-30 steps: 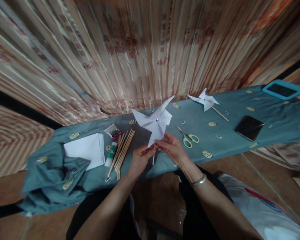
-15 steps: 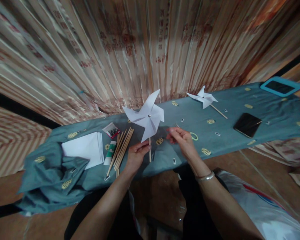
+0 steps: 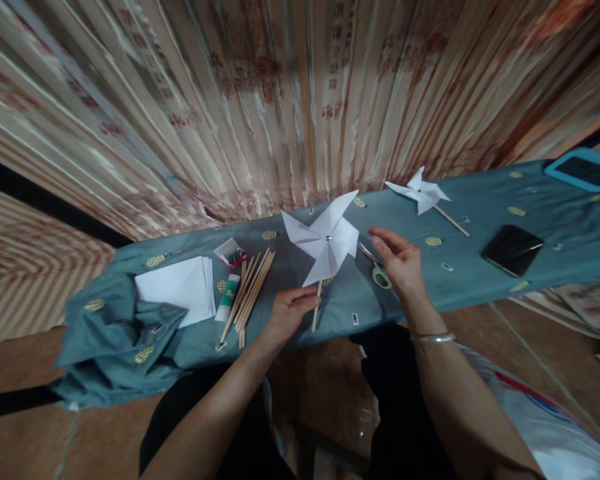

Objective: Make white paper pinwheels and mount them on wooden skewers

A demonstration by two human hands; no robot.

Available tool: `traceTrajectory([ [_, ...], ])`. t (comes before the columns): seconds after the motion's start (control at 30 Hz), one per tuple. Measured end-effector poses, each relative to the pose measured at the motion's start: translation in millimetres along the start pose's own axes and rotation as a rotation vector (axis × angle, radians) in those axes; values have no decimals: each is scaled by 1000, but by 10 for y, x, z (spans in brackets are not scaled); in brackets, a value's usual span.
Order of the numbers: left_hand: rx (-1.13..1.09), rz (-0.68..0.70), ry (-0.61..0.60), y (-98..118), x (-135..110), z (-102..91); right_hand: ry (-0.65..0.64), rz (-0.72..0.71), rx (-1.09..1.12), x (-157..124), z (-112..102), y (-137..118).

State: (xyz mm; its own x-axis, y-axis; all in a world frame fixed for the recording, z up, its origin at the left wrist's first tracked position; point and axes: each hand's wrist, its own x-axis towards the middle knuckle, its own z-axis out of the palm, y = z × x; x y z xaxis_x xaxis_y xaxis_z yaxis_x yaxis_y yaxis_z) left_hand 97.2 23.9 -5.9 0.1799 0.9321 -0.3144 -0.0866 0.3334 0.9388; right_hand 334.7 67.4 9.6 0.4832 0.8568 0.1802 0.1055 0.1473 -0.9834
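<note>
A white paper pinwheel (image 3: pixel 329 239) with a shiny pin at its centre is held up by its wooden stick. My left hand (image 3: pixel 291 311) pinches that stick just below the blades. To the right of the blades my right hand (image 3: pixel 396 259) is held apart from them, thumb and fingers spread with nothing visible between them. Beside it on the cloth lies a pair of scissors (image 3: pixel 381 277) with yellow-green handles, partly covered by the hand. A second pinwheel (image 3: pixel 420 193) rests farther back on the right.
On the left of the blue-green cloth (image 3: pixel 250 230) lie white paper sheets (image 3: pixel 180 287), a green-and-white glue stick (image 3: pixel 227 299), several wooden sticks (image 3: pixel 255 290) and an opened packet of pins (image 3: pixel 231 255). A dark phone (image 3: pixel 513 250) and a blue-framed tablet (image 3: pixel 585 169) lie on the right. A curtain (image 3: pixel 280 100) hangs behind.
My left hand has carried the pinwheel to the right, and its stick now tilts. My right hand has moved right and up, its fingers more spread. The view has shifted slightly.
</note>
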Motion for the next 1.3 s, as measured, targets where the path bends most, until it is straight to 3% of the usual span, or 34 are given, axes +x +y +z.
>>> traceTrajectory([
  [0.3,-25,-7,-12,27,-13,17,-147,104,102,-11,136,25],
  [1.3,-27,45,92,26,28,-12,-282,325,194,-246,226,-160],
])
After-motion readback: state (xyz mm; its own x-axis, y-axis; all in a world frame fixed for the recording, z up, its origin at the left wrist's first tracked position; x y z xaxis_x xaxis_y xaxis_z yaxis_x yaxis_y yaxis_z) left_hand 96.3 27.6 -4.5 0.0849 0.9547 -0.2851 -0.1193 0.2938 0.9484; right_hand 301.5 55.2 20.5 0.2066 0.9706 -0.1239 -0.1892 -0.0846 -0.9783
